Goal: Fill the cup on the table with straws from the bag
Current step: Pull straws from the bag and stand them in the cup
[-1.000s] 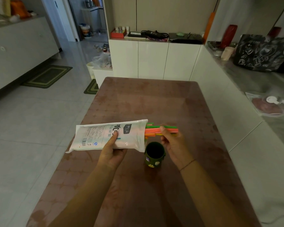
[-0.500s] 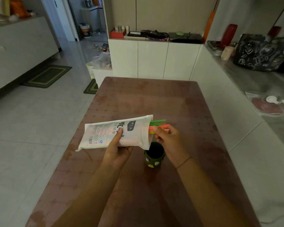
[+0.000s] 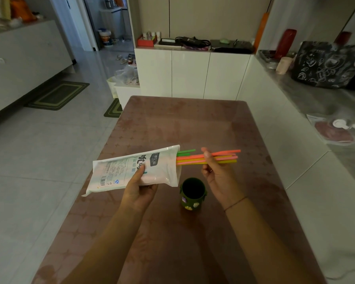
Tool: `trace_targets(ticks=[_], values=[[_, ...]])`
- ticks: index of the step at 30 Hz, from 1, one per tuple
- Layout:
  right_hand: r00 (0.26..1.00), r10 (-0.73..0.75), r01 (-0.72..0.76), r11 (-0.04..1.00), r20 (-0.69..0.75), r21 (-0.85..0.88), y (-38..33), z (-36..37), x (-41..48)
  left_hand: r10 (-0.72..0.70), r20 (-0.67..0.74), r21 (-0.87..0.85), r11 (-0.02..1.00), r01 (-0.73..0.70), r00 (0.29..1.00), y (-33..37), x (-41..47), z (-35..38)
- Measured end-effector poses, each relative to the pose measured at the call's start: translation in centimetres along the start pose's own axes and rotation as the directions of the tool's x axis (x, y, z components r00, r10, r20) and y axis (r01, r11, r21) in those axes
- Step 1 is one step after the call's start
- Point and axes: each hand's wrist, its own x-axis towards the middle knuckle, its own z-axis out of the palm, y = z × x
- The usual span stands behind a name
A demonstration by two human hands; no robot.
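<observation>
1. The bag, a white printed plastic pack, is gripped by the left hand. The thumb is laid across the printed face and the fingers are curled underneath.
2. The bag is held above the surface, tilted, with its open mouth turned toward the right hand.
3. A bundle of straws in orange, yellow and pink is pinched between the thumb and fingers of the right hand.
4. The straws are held roughly level. Their long ends reach past the right hand, away from the left hand, and their other ends lie at the mouth of the bag.
5. 2 green straws are seen poking a short way out of the bag mouth, just beyond the pinched bundle and untouched by the right hand.
6. The cup, dark green with small pale decorations on its side, stands upright on the surface between the 2 hands. It is just below the bag mouth and close beside the right wrist. Its inside is too dark to be read.
7. A thin cord bracelet is worn on the right wrist.
8. A grey surface is seen well to the right of the right hand, with a black patterned sack on it.
</observation>
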Motion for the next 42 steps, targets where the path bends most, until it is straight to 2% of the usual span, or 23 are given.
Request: trace_targets(ticks=[3, 6, 10, 13, 24, 29, 35, 42], values=[[1.0, 0.009, -0.008, 0.999, 0.022, -0.053, 0.4, 0.4, -0.2, -0.001, 0.009, 0.014, 1.0, 0.001, 1.0, -0.3, 0.0, 0.1], [0.998, -0.054, 0.049, 0.993, -0.045, -0.107, 0.0, 0.0, 0.0, 0.016, 0.017, 0.011, 1.0, -0.016, 1.0, 0.2, 0.3, 0.0], [0.988, -0.091, 0.084, 0.994, -0.122, -0.065, -1.1, -1.2, 0.8, 0.048, 0.008, 0.0, 0.999, -0.048, 0.999, 1.3, 0.8, -0.4], [0.985, -0.099, 0.09, 0.993, -0.138, -0.073, -1.1, -1.4, 1.0, 0.051, -0.004, -0.005, 0.999, -0.051, 0.999, 1.5, 1.0, -0.5], [0.929, -0.278, 0.227, 0.95, -0.244, -0.216, -4.7, -5.4, 1.3, 0.087, -0.069, -0.01, 0.996, -0.088, 0.994, 3.8, 2.5, -1.7], [0.9, -0.336, 0.2, 0.885, -0.279, -0.42, -4.9, -7.7, 1.1, 0.093, -0.058, 0.009, 0.996, -0.092, 0.994, 3.9, 2.6, -2.1], [0.911, -0.339, 0.121, 0.765, -0.236, -0.633, -3.3, -8.6, 1.1, 0.058, -0.02, 0.032, 0.998, -0.057, 0.998, 2.9, 2.3, -2.2], [0.962, -0.226, 0.04, 0.667, -0.151, -0.744, -0.1, -7.3, 1.7, 0.045, 0.014, 0.085, 0.995, -0.046, 0.999, 1.3, 1.5, -1.9]])
